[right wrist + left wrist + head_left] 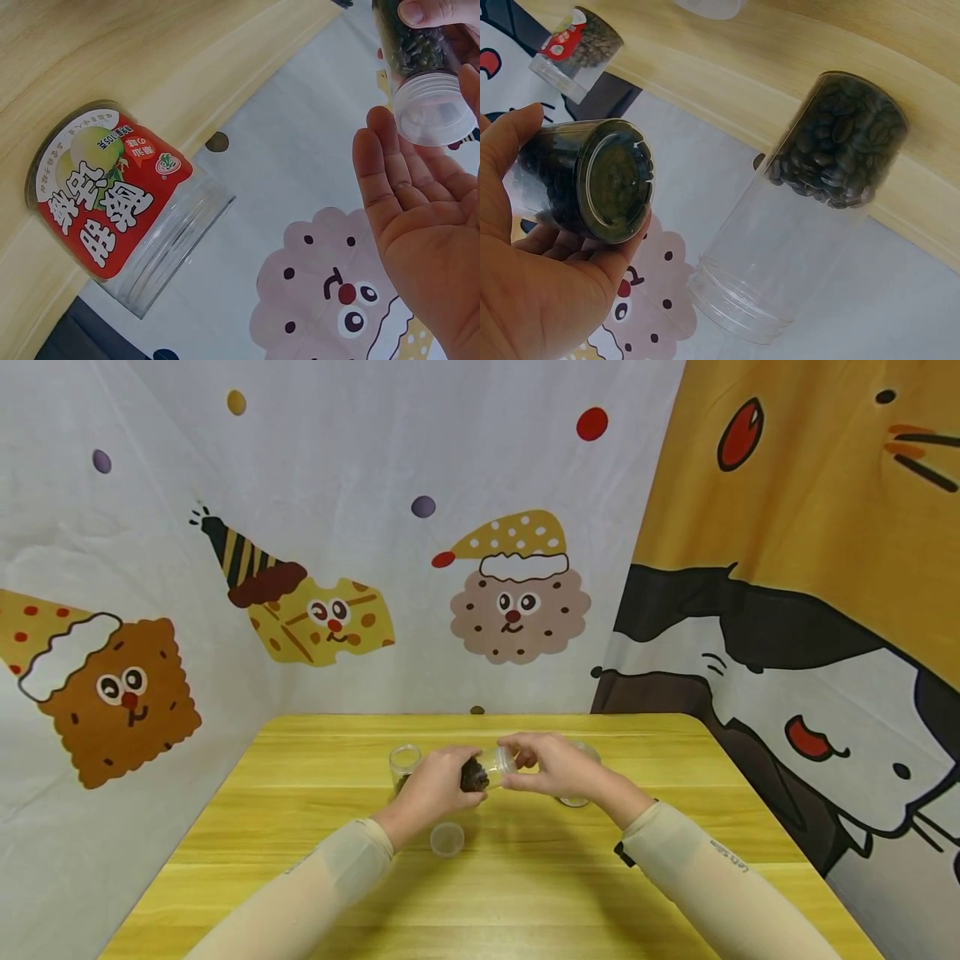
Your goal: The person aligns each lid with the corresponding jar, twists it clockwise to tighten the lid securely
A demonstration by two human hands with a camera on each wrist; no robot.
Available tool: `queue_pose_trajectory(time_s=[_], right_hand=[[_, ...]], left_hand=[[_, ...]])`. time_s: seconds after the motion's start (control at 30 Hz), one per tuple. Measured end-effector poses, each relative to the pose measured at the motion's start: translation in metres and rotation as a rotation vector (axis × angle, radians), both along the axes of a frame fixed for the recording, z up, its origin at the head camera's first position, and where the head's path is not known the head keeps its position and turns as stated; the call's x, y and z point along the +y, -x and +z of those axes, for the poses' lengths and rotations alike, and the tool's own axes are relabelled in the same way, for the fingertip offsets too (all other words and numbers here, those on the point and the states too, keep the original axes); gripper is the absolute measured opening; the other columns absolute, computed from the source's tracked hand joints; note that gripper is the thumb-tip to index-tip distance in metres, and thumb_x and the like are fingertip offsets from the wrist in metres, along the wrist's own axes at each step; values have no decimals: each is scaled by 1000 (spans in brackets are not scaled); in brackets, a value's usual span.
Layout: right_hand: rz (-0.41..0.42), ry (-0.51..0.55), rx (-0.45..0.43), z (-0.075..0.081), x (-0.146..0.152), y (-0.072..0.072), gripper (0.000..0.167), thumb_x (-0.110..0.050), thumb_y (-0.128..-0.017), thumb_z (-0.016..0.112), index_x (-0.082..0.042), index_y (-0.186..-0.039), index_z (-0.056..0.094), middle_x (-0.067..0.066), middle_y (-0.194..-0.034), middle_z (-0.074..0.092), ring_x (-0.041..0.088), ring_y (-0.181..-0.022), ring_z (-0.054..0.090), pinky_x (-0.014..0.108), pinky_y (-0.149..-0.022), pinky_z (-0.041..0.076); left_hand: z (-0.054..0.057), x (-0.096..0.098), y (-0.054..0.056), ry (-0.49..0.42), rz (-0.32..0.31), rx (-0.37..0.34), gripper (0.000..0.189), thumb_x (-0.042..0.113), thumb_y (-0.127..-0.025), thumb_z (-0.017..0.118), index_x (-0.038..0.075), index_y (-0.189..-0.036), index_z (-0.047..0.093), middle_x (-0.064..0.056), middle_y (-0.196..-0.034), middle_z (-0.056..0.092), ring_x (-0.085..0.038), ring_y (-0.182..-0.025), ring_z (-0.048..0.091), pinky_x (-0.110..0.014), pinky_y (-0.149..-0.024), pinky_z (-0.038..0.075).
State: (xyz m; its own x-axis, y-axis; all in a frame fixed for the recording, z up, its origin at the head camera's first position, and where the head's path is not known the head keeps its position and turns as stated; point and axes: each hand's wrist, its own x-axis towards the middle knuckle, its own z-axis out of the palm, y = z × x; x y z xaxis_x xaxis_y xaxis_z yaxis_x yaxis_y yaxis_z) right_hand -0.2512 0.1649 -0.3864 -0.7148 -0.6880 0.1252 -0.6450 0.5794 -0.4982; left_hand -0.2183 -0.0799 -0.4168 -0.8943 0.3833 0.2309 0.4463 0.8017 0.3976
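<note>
My left hand [438, 781] grips a small clear jar [482, 772] of dark pieces, its fingers and thumb round the base end. The jar lies tilted on its side above the table, its capped end toward the right. At that end, my right hand [551, 766] has its thumb and fingertips at opposite sides of the translucent lid [431, 112]. In the left wrist view, the held jar's round bottom [619, 180] faces the camera. A taller clear jar [802, 210], part filled with dark coffee beans, stands beside my left hand with no lid on it.
Behind my right hand stands a lidless clear jar with a red label [112, 191], holding brown pieces. A loose translucent lid [447, 840] lies on the wooden table [525, 893] nearer me. A printed cloth [360, 460] hangs behind the table's far edge.
</note>
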Motion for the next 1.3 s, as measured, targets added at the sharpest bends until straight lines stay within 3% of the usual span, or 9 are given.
queue_pose_trajectory(time_s=[0.1, 0.33, 0.5, 0.8, 1.1, 1.3], right_hand=[[-7, -9, 0, -2, 0, 1, 64, -42, -100, 76, -9, -152, 58, 0, -128, 75, 16, -107, 76, 29, -87, 61], [1, 8, -28, -2, 1, 1, 64, -45, -102, 74, -8, -151, 58, 0, -123, 75, 12, -105, 74, 44, -94, 64], [1, 3, -35, -3, 1, 1, 64, -46, -102, 73, -8, -151, 59, -2, -120, 77, 10, -104, 74, 41, -94, 64], [-43, -22, -26, -1, 4, -1, 86, -52, -95, 80, -15, -163, 45, 7, -149, 65, 25, -119, 73, 43, -96, 63], [-49, -17, 40, 0, 3, -2, 64, -40, -95, 83, -15, -150, 61, 5, -141, 71, 27, -116, 74, 44, -93, 63], [-73, -38, 39, 1, 3, -2, 62, -41, -98, 80, -14, -150, 62, 4, -138, 73, 22, -113, 76, 42, -91, 64]], left_hand=[[0, 0, 0, -8, -2, -2, 66, 30, -85, 93, 8, -141, 67, -14, -133, 74, -29, -113, 74, -45, -94, 64], [-1, 0, 0, -13, -13, -2, 64, 29, -85, 93, 7, -139, 68, -15, -130, 74, -28, -111, 74, -45, -92, 64], [-1, 1, -1, -6, -17, -5, 63, 29, -85, 93, 7, -138, 68, -15, -129, 74, -27, -109, 74, -43, -91, 64], [0, 1, -1, -3, -10, -7, 64, 30, -85, 93, 5, -138, 68, -14, -129, 74, -28, -110, 75, -44, -93, 64], [-1, 0, -2, -9, 21, 11, 66, 30, -84, 94, 8, -140, 67, -12, -133, 68, -29, -110, 73, -44, -93, 64], [-1, 1, -3, -3, 28, 30, 66, 30, -84, 94, 10, -141, 66, -11, -135, 64, -27, -108, 72, -43, -92, 64]])
